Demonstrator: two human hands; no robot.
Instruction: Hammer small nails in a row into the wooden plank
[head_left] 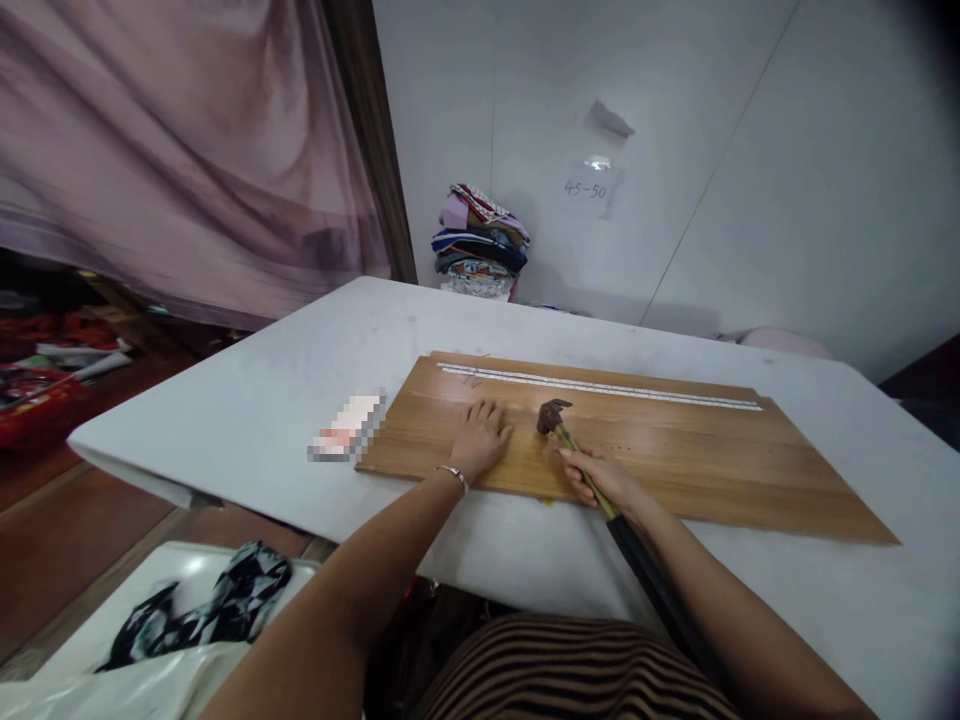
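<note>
A long wooden board lies on the white table, with a white strip along its far edge. My left hand rests on the board's left part, fingers curled loosely and pressed down on the wood, a bracelet on the wrist. My right hand grips the shaft of a hammer. The hammer's dark head sits on or just above the board, right beside my left fingers. Several tiny dark dots mark the wood to the right of the hammer head.
A blurred pink-white item lies on the table left of the board. A stack of folded cloth stands against the back wall. A mauve curtain hangs at left. Below left, a white surface holds dark patterned fabric.
</note>
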